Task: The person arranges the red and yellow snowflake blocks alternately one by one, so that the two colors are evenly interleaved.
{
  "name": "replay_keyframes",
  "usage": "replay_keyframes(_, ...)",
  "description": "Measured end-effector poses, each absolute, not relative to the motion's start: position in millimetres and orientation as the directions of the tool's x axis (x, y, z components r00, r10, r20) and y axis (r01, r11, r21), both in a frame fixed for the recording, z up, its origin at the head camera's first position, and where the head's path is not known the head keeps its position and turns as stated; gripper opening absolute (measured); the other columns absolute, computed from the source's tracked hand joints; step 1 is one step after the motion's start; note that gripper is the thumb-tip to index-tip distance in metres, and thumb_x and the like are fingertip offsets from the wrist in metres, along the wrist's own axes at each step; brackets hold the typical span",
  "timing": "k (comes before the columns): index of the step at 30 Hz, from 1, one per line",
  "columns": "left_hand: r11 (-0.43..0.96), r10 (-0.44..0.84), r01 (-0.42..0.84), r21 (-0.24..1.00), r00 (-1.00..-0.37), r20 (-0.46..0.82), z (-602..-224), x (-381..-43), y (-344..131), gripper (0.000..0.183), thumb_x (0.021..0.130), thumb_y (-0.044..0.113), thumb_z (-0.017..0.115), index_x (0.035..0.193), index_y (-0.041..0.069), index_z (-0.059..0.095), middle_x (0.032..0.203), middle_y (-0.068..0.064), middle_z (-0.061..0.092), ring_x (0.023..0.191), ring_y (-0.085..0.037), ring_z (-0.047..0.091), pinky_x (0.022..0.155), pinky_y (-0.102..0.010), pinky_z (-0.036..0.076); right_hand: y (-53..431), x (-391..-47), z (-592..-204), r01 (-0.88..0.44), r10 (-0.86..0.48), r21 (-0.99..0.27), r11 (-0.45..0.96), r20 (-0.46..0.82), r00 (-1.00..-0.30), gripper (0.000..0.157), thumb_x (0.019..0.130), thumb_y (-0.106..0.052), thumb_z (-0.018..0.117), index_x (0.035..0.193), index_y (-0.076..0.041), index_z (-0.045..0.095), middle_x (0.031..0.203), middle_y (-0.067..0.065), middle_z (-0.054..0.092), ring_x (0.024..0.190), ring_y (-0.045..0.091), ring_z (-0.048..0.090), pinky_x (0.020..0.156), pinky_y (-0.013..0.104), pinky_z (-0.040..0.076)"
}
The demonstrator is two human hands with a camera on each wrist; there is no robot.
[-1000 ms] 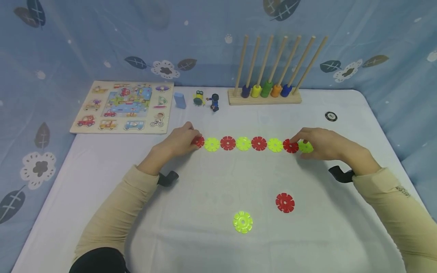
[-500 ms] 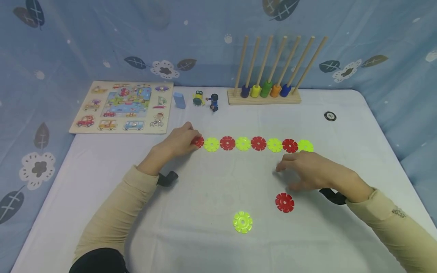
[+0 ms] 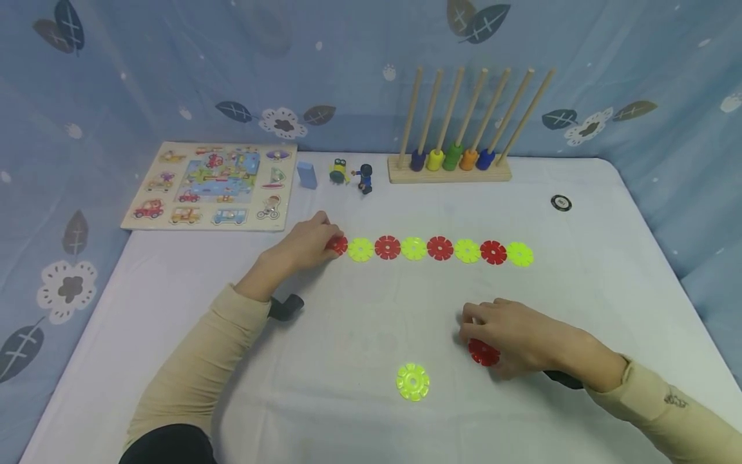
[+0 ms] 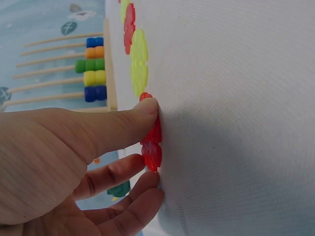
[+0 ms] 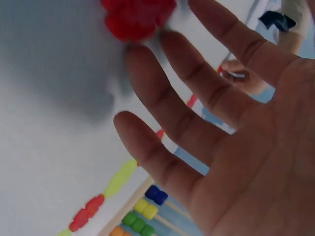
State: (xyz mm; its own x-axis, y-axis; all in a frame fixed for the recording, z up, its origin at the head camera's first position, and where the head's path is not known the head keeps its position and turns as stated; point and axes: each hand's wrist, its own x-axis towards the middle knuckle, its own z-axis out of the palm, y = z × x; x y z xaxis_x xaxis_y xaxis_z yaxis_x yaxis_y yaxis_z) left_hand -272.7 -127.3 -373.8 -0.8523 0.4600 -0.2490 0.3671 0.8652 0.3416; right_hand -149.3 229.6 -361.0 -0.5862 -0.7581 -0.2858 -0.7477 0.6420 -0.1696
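Note:
Slotted, flower-shaped plastic discs, red and yellow-green by turns, form a row across the white table. At its left end, my left hand (image 3: pixel 303 246) pinches the last red disc (image 4: pixel 152 155) between thumb and fingers; part of that disc is hidden by the thumb. Lower right, my right hand (image 3: pixel 524 338) arches over a loose red disc (image 3: pixel 484 353). Its fingertips are right at the disc's edge in the right wrist view, the fingers only slightly bent. A loose yellow-green disc (image 3: pixel 413 382) lies to the left of that hand. The row's right end is a yellow-green disc (image 3: pixel 520 254).
Along the back stand a wooden peg rack (image 3: pixel 449 173) with coloured beads, two small toy figures (image 3: pixel 365 178) and a blue block (image 3: pixel 307 174). A wooden picture puzzle (image 3: pixel 211 187) lies back left. A black-and-white round chip (image 3: pixel 561 203) is at the right.
My right hand has left the row's right end and come down toward the front, over the loose red disc. The left hand has kept its place at the row's left end.

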Motion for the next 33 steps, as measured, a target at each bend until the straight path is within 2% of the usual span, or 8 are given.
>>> replay_keyframes(8, 0.866, 0.457, 0.363, 0.344, -0.854, -0.250, -374, -274, -127, 0.044, 0.088, 0.018, 0.071, 0.129, 0.007, 0.061, 0.118, -0.014, 0.053, 0.101, -0.026, 0.056, 0.091, -0.038, 0.050, 231, -142, -368, -0.783, -0.792, -0.159, 0.602, -0.247, -0.559, 0.058, 0.058, -0.028, 0.089, 0.107, -0.027, 0.058, 0.104, -0.006, 0.051, 0.085, 0.009, 0.051, 0.071, 0.029, 0.052)
replay_keyframes(14, 0.863, 0.465, 0.374, 0.340, -0.852, -0.242, -376, -274, -128, 0.044, 0.087, 0.018, 0.071, 0.129, 0.006, 0.061, 0.117, -0.015, 0.053, 0.100, -0.027, 0.056, 0.089, -0.039, 0.050, 233, -147, -368, -0.784, -0.792, -0.139, 0.604, -0.208, -0.574, 0.062, 0.052, -0.030, 0.091, 0.105, -0.024, 0.058, 0.102, -0.004, 0.054, 0.083, 0.010, 0.052, 0.068, 0.027, 0.054)
replay_keyframes(23, 0.866, 0.453, 0.355, 0.351, -0.855, -0.253, -375, -273, -127, 0.045, 0.087, 0.018, 0.071, 0.129, 0.007, 0.061, 0.119, -0.015, 0.053, 0.101, -0.027, 0.056, 0.091, -0.039, 0.050, 242, -169, -359, -0.668, -0.691, -0.185, 0.721, -0.267, -0.672, 0.063, 0.055, -0.030, 0.091, 0.110, -0.023, 0.061, 0.106, -0.005, 0.059, 0.096, 0.013, 0.057, 0.072, 0.030, 0.057)
replay_keyframes(29, 0.865, 0.454, 0.357, 0.353, -0.855, -0.251, -375, -273, -127, 0.045, 0.087, 0.018, 0.071, 0.129, 0.007, 0.061, 0.118, -0.014, 0.053, 0.100, -0.026, 0.056, 0.091, -0.038, 0.050, 263, -188, -353, -0.587, -0.607, -0.159, 0.794, -0.270, -0.748, 0.053, 0.059, -0.030, 0.088, 0.107, -0.025, 0.064, 0.104, -0.007, 0.061, 0.083, 0.007, 0.056, 0.068, 0.026, 0.054)
replay_keyframes(33, 0.863, 0.460, 0.367, 0.347, -0.854, -0.243, -374, -272, -128, 0.044, 0.087, 0.017, 0.071, 0.129, 0.006, 0.061, 0.117, -0.015, 0.053, 0.099, -0.026, 0.056, 0.090, -0.038, 0.050, 282, -203, -351, -0.505, -0.529, -0.156, 0.849, -0.283, -0.800, 0.046, 0.064, -0.028, 0.085, 0.106, -0.023, 0.067, 0.104, -0.004, 0.063, 0.081, 0.008, 0.058, 0.069, 0.031, 0.054)
